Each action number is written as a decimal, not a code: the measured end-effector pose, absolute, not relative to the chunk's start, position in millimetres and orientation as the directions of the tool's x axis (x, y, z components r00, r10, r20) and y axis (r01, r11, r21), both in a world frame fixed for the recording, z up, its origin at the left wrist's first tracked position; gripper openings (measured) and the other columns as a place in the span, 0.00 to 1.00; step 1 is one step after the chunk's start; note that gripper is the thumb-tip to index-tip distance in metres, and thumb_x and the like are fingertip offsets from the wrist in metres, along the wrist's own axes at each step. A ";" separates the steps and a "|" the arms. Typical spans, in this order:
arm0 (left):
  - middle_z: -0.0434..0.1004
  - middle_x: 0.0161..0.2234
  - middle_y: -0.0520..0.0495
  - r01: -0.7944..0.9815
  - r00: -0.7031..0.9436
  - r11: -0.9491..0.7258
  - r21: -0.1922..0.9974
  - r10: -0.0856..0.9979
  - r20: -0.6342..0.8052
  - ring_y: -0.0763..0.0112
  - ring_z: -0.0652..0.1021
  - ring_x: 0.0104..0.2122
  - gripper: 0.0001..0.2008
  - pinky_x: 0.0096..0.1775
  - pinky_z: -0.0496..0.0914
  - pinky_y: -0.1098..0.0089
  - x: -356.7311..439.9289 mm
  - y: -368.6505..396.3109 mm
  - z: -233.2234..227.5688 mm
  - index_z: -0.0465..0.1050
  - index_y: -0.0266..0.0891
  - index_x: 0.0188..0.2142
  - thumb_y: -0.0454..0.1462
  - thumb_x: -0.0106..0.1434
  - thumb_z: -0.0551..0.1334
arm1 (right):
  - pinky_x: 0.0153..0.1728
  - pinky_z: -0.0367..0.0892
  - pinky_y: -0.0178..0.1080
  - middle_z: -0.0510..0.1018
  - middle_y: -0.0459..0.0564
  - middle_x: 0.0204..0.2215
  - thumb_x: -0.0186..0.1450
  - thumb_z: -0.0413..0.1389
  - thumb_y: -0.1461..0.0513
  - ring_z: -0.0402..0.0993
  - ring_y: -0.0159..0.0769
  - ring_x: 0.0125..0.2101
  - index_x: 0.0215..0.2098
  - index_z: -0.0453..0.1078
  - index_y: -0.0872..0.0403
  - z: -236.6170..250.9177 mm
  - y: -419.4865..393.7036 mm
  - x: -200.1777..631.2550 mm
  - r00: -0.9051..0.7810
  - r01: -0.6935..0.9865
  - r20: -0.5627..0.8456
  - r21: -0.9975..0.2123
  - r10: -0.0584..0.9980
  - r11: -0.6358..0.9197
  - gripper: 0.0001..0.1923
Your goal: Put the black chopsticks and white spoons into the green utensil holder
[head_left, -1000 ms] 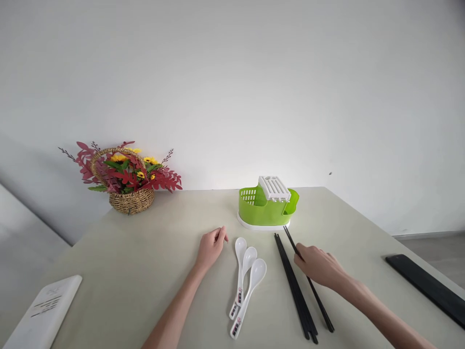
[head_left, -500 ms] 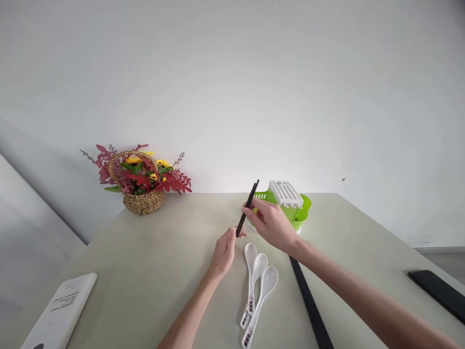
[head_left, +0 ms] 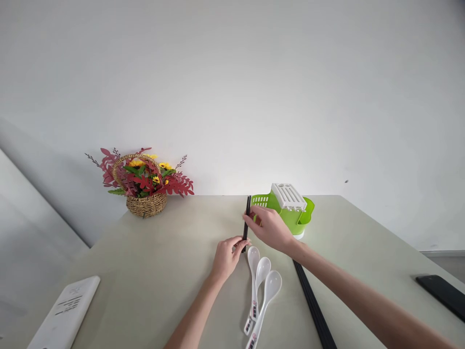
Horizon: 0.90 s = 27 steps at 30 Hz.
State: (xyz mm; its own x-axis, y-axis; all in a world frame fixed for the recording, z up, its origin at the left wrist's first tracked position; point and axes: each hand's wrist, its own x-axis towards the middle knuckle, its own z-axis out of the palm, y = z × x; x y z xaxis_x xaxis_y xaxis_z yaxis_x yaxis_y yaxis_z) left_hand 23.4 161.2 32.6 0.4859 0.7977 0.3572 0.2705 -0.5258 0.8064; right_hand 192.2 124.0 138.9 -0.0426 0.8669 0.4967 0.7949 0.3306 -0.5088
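A: Hands first. What's the right hand (head_left: pixel 271 227) doing?

B: Fingers pressed around the upper part of a black chopstick (head_left: pixel 247 216), which stands nearly upright over the table (head_left: pixel 152 271), just left of the green cutlery holder (head_left: pixel 286 213).

A: And the left hand (head_left: pixel 225 254)?

B: Thumb and forefinger pinch the chopstick's lower end, other fingers curled in. Heel of the hand is down on the table, I think — hard to be sure. So both hands are on the one stick.

A: What's close by?

B: Three white spoons (head_left: pixel 258 291) lie just right of the left hand, bowls toward the holder, handles toward the person, overlapping. Further right, a bundle of black chopsticks (head_left: pixel 314 310) lies flat, running under the right forearm toward the near edge.

A: Holder details?

B: Green body, slotted wall on the left part, white slotted rack (head_left: pixel 288 195) tilted on top, white base. Can't tell if anything is inside.

A: The rest, quick.

B: Wicker basket of flowers (head_left: pixel 144 182) at the far left against the wall — red leaves, small sunflowers. White flat device (head_left: pixel 65 310) at the near left corner. Black flat object (head_left: pixel 441 290) near the right edge, well apart from the hands.
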 end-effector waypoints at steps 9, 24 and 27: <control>0.87 0.39 0.50 0.304 0.503 -0.508 0.806 0.804 0.317 0.68 0.82 0.31 0.17 0.34 0.71 0.74 21.7 162.9 26.7 0.84 0.46 0.44 0.48 0.72 0.58 | 0.27 0.61 0.35 0.76 0.42 0.27 0.73 0.49 0.53 0.69 0.31 0.21 0.36 0.67 0.48 185.7 110.7 202.5 -0.019 0.734 0.518 -0.574 0.855 0.363 0.12; 0.86 0.42 0.47 0.367 0.511 -0.609 0.703 0.763 0.395 0.63 0.82 0.40 0.15 0.44 0.74 0.66 20.0 168.4 18.8 0.80 0.46 0.48 0.47 0.72 0.57 | 0.20 0.61 0.34 0.79 0.45 0.24 0.72 0.51 0.47 0.69 0.30 0.16 0.35 0.68 0.50 238.6 98.6 241.5 0.165 0.752 0.629 -0.579 0.760 0.316 0.17; 0.85 0.40 0.48 0.365 0.494 -0.556 0.747 0.795 0.352 0.65 0.82 0.35 0.16 0.40 0.75 0.66 20.4 169.2 17.5 0.76 0.45 0.50 0.48 0.72 0.56 | 0.20 0.61 0.34 0.79 0.47 0.27 0.72 0.51 0.46 0.69 0.29 0.17 0.35 0.67 0.49 268.3 99.7 264.1 0.268 0.786 0.731 -0.542 0.628 0.296 0.17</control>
